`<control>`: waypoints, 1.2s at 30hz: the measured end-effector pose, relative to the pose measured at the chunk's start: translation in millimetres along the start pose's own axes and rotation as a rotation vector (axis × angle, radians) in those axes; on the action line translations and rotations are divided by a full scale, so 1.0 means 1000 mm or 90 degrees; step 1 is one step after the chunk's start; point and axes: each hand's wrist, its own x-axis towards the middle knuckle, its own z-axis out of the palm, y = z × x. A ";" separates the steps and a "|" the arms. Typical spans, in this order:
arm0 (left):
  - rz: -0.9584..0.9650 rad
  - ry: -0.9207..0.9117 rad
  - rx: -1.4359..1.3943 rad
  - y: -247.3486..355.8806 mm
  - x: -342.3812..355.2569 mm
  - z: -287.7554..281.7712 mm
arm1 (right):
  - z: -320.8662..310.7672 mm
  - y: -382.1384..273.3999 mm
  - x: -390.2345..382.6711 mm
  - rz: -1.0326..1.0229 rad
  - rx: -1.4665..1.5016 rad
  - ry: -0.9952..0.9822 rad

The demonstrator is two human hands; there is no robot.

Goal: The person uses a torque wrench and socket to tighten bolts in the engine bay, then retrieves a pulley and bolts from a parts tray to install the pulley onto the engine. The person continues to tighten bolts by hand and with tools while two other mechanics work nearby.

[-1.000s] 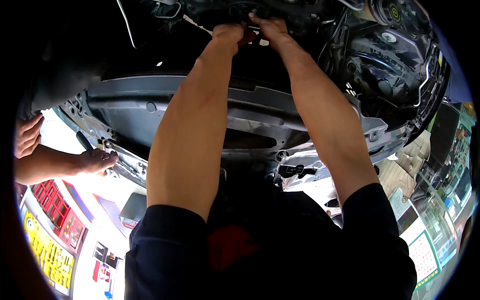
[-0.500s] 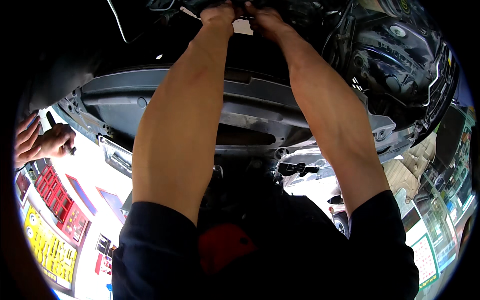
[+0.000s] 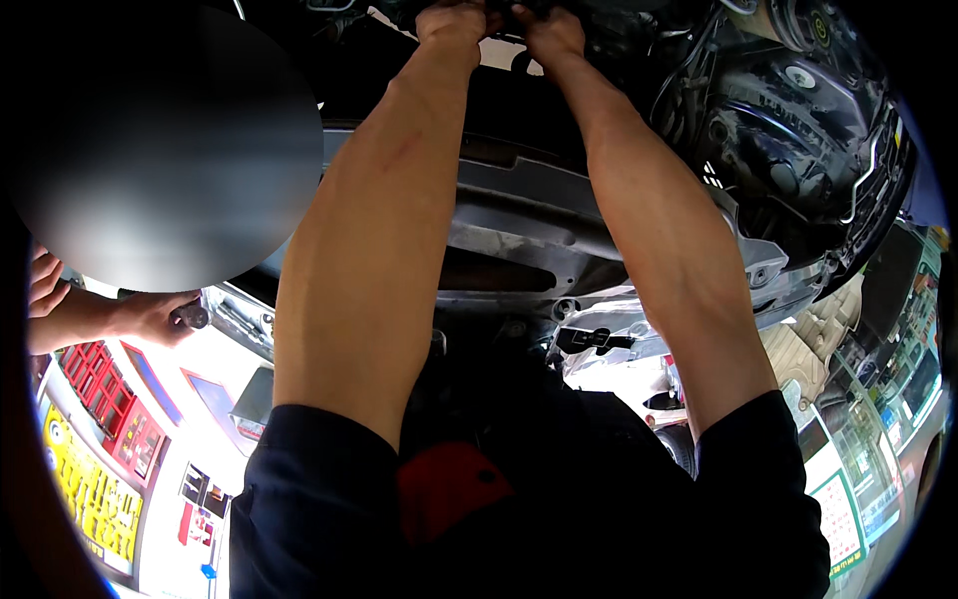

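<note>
Both my arms stretch forward over a car's open engine bay. At the top edge, my left hand point(image 3: 454, 22) is closed, its fingers curled over dark parts deep in the bay. Close to its right, my right hand point(image 3: 552, 36) is also closed, thumb and fingers bent toward the same spot. What the fingers hold is hidden by shadow and the picture's edge. Just behind both hands shows a pale strip point(image 3: 507, 57) among the dark parts. Beneath my forearms runs the dark plastic front panel point(image 3: 529, 205) of the car.
At left, another person's hand point(image 3: 155, 317) grips a dark cylindrical object point(image 3: 190, 315); a blurred grey disc point(image 3: 190, 170) hides the area above. Dark engine-bay parts and a metal rod point(image 3: 866, 170) are at right. A yellow tool board point(image 3: 90, 489) and red rack point(image 3: 105, 379) stand lower left.
My hands have shifted slightly right and up in the picture. The other person's hand has moved right and down, and the grey disc now covers the upper left.
</note>
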 end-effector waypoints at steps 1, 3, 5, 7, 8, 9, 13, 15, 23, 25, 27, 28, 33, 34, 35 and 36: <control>0.002 -0.004 0.000 0.000 0.000 0.002 | 0.000 -0.005 -0.001 -0.008 0.003 0.012; 0.006 -0.005 -0.001 0.001 -0.001 0.001 | -0.005 -0.012 -0.005 -0.002 -0.044 0.031; 0.006 -0.027 0.003 -0.001 -0.002 0.011 | -0.005 -0.043 -0.015 0.005 -0.069 0.053; 0.009 -0.031 0.006 -0.001 -0.002 0.012 | -0.013 -0.058 -0.022 0.013 -0.111 0.071; 0.009 -0.028 0.004 0.000 -0.002 0.010 | -0.017 -0.059 -0.023 0.015 -0.112 0.059; 0.011 -0.028 0.003 0.000 -0.003 0.009 | -0.021 -0.060 -0.024 0.018 -0.112 0.048; 0.018 -0.017 0.002 0.001 -0.005 -0.002 | -0.034 -0.062 -0.023 0.022 -0.115 -0.003; 0.019 -0.033 0.005 0.000 -0.006 0.001 | -0.038 -0.086 -0.031 0.025 -0.069 -0.012; 0.026 -0.054 0.003 0.002 -0.007 0.004 | -0.056 -0.137 -0.061 0.014 0.008 0.017; 0.027 -0.067 0.005 0.001 -0.008 0.010 | -0.034 -0.129 -0.053 0.005 0.017 0.043; 0.029 -0.071 0.005 0.000 -0.009 0.013 | -0.006 -0.111 -0.039 0.008 0.063 0.008; 0.034 -0.062 0.003 0.001 -0.010 0.009 | 0.006 -0.093 -0.029 0.008 0.074 -0.012; 0.080 -0.047 -0.026 0.001 -0.024 0.003 | 0.016 -0.074 -0.017 -0.005 0.071 -0.058; 0.085 -0.065 -0.023 0.002 -0.029 0.010 | 0.014 -0.095 -0.024 -0.013 0.064 -0.052; 0.087 -0.084 -0.020 0.002 -0.033 0.017 | 0.007 -0.122 -0.036 -0.020 0.058 -0.045; 0.009 -0.206 -0.114 0.014 -0.033 0.003 | -0.003 -0.146 -0.049 -0.025 0.049 -0.042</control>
